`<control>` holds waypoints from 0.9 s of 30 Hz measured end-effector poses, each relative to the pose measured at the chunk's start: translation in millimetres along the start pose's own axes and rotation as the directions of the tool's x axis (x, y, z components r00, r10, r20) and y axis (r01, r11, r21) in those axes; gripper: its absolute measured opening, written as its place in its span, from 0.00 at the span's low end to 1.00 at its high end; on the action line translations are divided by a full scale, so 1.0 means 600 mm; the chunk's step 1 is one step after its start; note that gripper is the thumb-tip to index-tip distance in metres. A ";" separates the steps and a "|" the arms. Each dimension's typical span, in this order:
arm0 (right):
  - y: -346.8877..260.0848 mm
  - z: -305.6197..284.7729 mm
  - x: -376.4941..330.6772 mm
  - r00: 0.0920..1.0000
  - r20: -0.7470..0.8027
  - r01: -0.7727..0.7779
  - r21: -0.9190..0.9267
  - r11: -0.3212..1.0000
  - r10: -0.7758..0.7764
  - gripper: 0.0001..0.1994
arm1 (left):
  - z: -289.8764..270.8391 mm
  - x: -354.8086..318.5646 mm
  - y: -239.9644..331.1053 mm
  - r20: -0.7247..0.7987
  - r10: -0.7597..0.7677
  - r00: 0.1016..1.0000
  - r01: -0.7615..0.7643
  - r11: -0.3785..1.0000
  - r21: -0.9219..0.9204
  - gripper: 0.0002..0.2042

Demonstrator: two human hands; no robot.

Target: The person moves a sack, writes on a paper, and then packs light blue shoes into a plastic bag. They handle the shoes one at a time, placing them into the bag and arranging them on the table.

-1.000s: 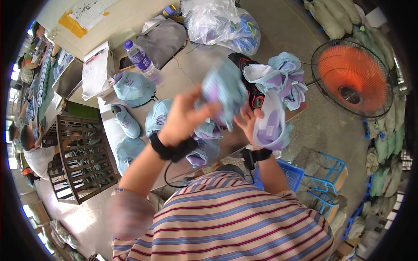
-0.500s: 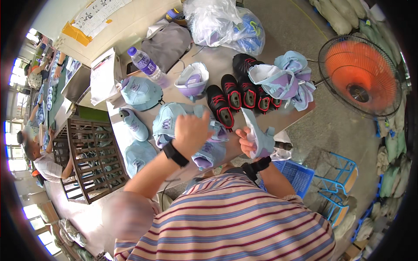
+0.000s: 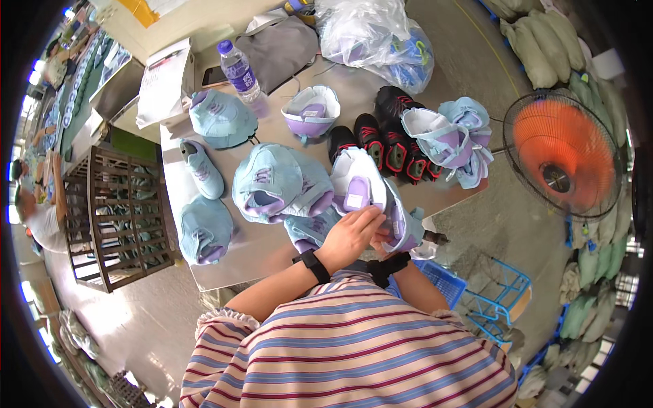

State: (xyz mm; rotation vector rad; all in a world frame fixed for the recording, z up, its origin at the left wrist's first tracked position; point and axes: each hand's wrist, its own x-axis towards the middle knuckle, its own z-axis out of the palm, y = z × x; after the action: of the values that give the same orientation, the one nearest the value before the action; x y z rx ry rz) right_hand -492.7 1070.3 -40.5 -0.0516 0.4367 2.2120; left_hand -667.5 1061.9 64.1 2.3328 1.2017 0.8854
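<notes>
Shoe uppers (image 3: 275, 182) are stacked finished on the table (image 3: 238, 248), while one upper (image 3: 360, 187) is gripped by both hands (image 3: 354, 234).

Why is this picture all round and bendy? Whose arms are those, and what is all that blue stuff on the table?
The camera sits on a person's head and looks down, so you see their own striped shirt and arms from above. Its wide lens bends straight edges. The left hand rests on a light blue and purple shoe at the near edge of the metal table. The right hand is mostly hidden beneath the left, against the same shoe. More pale blue shoes lie around, with a row of black and red shoes, a water bottle and a plastic bag. An orange fan stands on the floor.
</notes>
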 end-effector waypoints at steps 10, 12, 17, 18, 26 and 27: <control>0.033 0.053 0.004 0.984 0.133 -0.103 -0.137 0.985 0.121 0.20 | -0.044 0.030 0.018 0.162 -0.663 0.730 0.643 0.588 -0.490 0.24; 0.044 0.086 -0.003 0.978 0.177 -0.080 -0.184 0.980 0.112 0.18 | -0.044 0.013 -0.024 0.204 -0.648 0.734 0.416 0.191 -0.889 0.17; 0.022 0.158 0.005 0.934 0.353 -0.011 -0.143 0.990 0.062 0.12 | -0.118 -0.018 -0.048 0.202 -0.618 0.760 0.005 -0.305 -0.952 0.11; 0.019 0.167 0.001 0.951 0.308 0.046 -0.177 0.983 0.011 0.12 | -0.127 -0.022 -0.044 0.217 -0.632 0.744 -0.018 -0.343 -0.939 0.11; 0.067 0.238 0.010 0.963 -0.075 0.176 -0.551 0.815 -0.259 0.21 | -0.119 -0.049 -0.035 0.158 -0.747 0.646 0.100 -0.123 -0.987 0.05; -0.002 0.175 0.001 0.980 0.023 0.119 -0.858 0.500 -0.195 0.19 | -0.108 -0.052 -0.032 0.136 -0.739 0.660 0.199 -0.002 -0.980 0.05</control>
State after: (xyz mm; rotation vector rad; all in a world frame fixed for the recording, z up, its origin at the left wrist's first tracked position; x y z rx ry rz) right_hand -480.4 1105.6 57.5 -0.6941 -0.6710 2.0237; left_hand -736.4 1049.4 89.4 0.5093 0.9593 1.3409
